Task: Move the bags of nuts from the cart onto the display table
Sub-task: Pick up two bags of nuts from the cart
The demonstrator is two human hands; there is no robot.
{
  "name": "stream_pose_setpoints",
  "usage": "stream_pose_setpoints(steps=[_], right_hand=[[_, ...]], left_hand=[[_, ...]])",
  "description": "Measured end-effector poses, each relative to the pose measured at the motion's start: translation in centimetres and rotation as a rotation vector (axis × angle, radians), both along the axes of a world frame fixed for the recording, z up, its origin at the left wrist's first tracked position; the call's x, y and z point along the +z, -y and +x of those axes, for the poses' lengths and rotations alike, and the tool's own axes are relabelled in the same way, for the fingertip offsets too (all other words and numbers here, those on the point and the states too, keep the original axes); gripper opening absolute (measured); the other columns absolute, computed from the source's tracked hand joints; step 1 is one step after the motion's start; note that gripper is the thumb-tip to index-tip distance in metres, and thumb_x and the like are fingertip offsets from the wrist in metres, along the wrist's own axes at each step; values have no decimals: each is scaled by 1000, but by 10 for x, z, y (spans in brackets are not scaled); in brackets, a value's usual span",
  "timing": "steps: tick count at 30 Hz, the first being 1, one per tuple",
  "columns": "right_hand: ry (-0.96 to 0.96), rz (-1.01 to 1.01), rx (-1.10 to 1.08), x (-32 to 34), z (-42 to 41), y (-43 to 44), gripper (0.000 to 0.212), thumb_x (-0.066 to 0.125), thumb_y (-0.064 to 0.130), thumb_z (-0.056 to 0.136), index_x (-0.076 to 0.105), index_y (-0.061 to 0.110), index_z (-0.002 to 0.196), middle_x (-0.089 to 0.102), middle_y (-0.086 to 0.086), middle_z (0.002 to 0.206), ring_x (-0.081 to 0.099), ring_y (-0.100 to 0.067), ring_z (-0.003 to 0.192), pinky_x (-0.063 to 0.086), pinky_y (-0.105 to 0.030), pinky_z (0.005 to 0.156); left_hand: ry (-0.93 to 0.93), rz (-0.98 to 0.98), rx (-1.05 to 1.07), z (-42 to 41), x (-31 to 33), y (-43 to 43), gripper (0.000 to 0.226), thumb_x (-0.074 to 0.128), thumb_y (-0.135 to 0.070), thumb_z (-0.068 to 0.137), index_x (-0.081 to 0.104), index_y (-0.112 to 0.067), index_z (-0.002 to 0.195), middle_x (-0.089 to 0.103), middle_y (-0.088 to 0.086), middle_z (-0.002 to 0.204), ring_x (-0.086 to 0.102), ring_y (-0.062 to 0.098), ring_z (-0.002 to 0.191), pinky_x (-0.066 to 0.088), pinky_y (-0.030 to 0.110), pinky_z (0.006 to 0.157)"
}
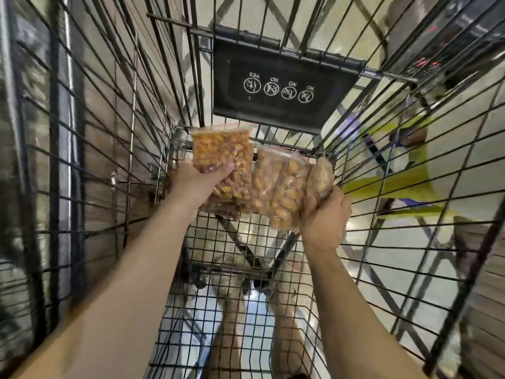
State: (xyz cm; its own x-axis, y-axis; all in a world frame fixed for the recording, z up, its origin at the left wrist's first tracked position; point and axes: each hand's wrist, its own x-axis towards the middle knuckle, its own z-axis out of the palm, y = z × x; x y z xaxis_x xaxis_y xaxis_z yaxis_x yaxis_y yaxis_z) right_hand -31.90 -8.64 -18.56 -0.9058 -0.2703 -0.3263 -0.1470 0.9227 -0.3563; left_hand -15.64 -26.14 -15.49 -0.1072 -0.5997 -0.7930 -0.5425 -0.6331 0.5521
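Both my arms reach down into a black wire shopping cart [114, 149]. My left hand [198, 181] grips a clear bag of orange-brown nuts [221, 154], held upright above the cart's mesh floor. My right hand [323, 214] is closed on a bunch of clear bags of paler nuts [284, 190], with a rounded bag [321, 177] sticking up above the fingers. The two loads hang side by side and nearly touch. How many bags the right hand holds cannot be told.
The cart's wire walls rise close on both sides. A black child-seat flap with white warning icons [278, 86] hangs at the far end. Below the mesh floor [235, 324] a shiny floor and my legs show. A yellow-green object [401, 173] lies outside the right wall.
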Motion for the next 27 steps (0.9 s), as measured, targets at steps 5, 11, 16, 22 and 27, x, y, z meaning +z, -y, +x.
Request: stream_pose_setpoints(steps=[5,11,16,22,27], right_hand=[[7,-139,-11,20,6,-8,42,68,34,101,57,15,137,54,-7,128,54,-32,121,50,-51,94],[151,-344,21,60,14,-12,46,72,42,96,61,20,135,57,6,119,61,-23,113,54,-41,97],[417,-601,-74,95,26,-21,31,76,23,100,71,14,129,76,-2,120,73,-21,110,64,-38,92],[809,-770,-77,159,44,-38,63,84,61,80,72,18,125,77,-12,123,75,-34,113,62,-54,97],[1105,-1000,-209,214,48,-60,51,67,17,95,59,8,144,74,-16,134,76,-26,111,66,-39,79]], left_hand=[[-20,-73,-1,3,9,-12,54,86,-40,84,60,-20,126,71,-3,114,71,14,94,57,31,74],[-35,-84,21,19,39,-34,42,85,-27,86,61,-20,120,74,-4,106,77,7,73,60,23,59],[-34,-99,48,41,78,-55,45,86,-32,84,58,-24,119,70,-5,103,70,7,82,58,25,68],[-105,-179,61,77,151,-78,86,98,-42,62,56,-18,132,74,-4,107,70,21,106,54,50,103],[-201,-253,48,97,215,-93,47,95,-22,74,64,-33,109,77,-7,106,75,2,95,60,18,74]])
